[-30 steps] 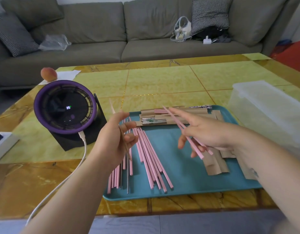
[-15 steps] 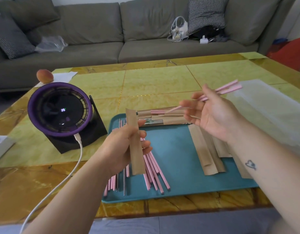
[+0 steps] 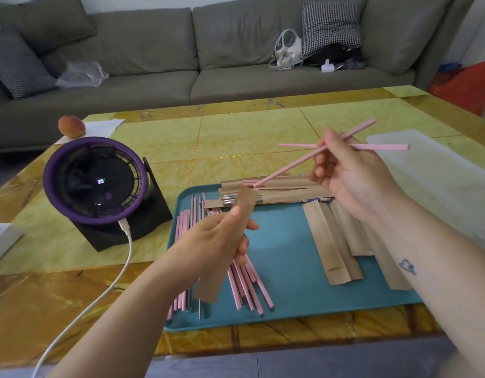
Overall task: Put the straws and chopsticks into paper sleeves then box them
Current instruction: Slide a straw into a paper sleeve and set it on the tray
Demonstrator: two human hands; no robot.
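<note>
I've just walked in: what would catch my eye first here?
Two hands hover above a teal tray: the right hand holds two crossed pink chopsticks, and the left hand grips a brown paper sleeve close to one tip. On the tray's left lie loose chopsticks, on its right flat sleeves; a purple fan stands left of the tray.

Matt brown paper sleeve [image 3: 225, 241], glossy table [image 3: 252, 137]

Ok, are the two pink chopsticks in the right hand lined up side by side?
No, the pink chopsticks cross each other at the right hand and point in different directions.
</note>
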